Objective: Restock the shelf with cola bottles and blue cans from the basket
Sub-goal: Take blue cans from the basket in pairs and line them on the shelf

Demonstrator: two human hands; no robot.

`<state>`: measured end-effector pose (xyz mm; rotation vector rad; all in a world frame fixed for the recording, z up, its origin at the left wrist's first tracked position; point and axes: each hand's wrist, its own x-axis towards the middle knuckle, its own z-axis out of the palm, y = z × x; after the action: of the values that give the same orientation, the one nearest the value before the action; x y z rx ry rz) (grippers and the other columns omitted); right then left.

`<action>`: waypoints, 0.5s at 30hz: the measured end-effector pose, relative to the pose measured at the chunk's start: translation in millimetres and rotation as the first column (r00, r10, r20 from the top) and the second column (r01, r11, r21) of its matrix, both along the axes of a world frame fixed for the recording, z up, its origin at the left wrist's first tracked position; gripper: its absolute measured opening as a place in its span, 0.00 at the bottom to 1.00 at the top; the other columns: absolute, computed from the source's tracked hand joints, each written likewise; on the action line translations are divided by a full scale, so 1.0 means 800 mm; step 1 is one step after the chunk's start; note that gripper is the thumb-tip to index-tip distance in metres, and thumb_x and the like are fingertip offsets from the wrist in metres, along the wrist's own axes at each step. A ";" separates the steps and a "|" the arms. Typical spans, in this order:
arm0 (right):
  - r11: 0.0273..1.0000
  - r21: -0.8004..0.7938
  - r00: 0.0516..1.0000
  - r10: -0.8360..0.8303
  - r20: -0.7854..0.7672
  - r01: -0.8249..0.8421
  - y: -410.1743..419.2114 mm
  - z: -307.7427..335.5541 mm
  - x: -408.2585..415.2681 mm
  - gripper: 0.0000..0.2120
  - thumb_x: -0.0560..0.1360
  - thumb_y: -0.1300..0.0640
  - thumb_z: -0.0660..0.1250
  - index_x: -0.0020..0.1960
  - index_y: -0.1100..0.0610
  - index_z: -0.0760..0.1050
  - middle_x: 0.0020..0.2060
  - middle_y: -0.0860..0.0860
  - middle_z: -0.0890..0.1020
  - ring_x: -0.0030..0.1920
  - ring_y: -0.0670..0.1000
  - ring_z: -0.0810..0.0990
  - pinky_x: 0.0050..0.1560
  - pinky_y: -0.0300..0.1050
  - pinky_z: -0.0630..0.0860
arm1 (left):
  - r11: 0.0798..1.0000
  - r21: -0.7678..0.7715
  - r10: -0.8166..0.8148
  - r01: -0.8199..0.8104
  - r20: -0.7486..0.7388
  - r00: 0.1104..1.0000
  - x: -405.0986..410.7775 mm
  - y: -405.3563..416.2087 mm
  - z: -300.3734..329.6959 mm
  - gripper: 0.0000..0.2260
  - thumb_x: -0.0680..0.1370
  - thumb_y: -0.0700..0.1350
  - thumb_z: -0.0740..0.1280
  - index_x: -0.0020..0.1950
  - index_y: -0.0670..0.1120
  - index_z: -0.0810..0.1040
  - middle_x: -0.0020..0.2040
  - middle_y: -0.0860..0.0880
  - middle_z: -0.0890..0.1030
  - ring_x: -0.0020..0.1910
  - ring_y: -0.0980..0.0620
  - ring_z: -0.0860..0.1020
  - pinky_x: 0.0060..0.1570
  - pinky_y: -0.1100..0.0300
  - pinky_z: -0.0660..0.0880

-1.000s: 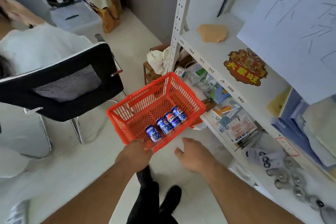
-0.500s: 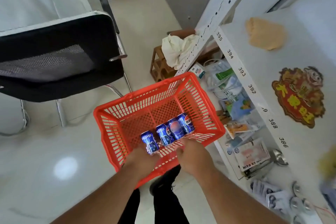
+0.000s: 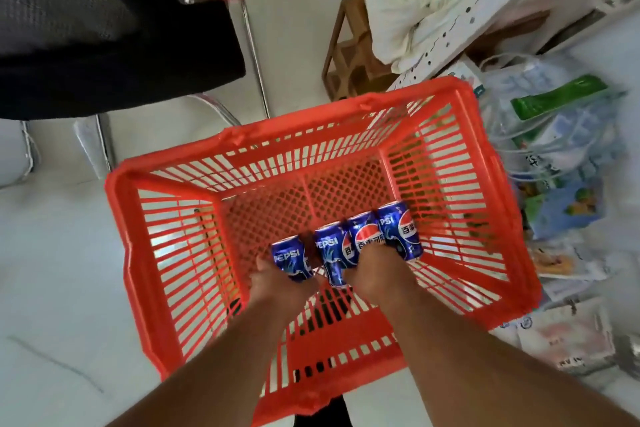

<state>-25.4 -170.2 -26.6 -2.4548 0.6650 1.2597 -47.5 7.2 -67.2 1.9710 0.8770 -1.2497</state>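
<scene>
Red basket (image 3: 446, 107): slatted plastic, open top, both forearms reaching in over its near wall. Blue cans (image 3: 346, 246): four, lying side by side in a row on the basket floor (Pepsi labels up). Left hand (image 3: 277, 282): grip clamped on the can at the row's left end. Right hand (image 3: 372, 270): grip over the two middle cans, fingers hidden; closure cannot be told. Fourth can just right of that grip.

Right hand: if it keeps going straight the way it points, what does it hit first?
Probably the third blue can: the right hand already looks against it in the red basket. Contact depth is unclear.
</scene>
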 end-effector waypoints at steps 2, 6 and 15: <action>0.999 -0.037 0.999 0.040 0.002 -0.040 0.003 -0.012 -0.005 0.10 0.76 0.50 0.74 0.53 0.56 0.81 0.47 0.53 0.85 0.49 0.57 0.84 0.47 0.47 0.79 | 0.999 0.034 0.001 -0.001 0.014 1.000 -0.009 -0.001 -0.030 0.60 0.52 0.73 0.77 0.77 0.45 0.69 0.63 0.46 0.82 0.60 0.45 0.83 0.58 0.48 0.83; 0.993 -0.102 0.996 0.071 0.044 -0.067 0.017 -0.026 -0.010 0.08 0.79 0.51 0.71 0.55 0.55 0.81 0.49 0.52 0.85 0.50 0.55 0.85 0.45 0.47 0.78 | 0.998 0.033 0.056 -0.056 -0.011 0.998 0.005 -0.009 -0.009 0.53 0.62 0.62 0.83 0.77 0.42 0.62 0.68 0.42 0.77 0.67 0.41 0.78 0.65 0.44 0.79; 0.987 -0.158 0.999 0.031 0.039 -0.025 0.046 -0.028 -0.018 0.13 0.76 0.43 0.73 0.52 0.51 0.79 0.49 0.48 0.86 0.51 0.54 0.85 0.50 0.47 0.80 | 0.991 0.126 0.032 -0.036 0.033 0.999 -0.003 0.017 -0.010 0.38 0.69 0.56 0.78 0.74 0.46 0.65 0.65 0.43 0.79 0.60 0.40 0.81 0.56 0.48 0.81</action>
<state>-39.6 -133.0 -49.0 -2.6185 0.7479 1.2053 -50.3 21.2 -75.4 2.0597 0.9925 -1.1661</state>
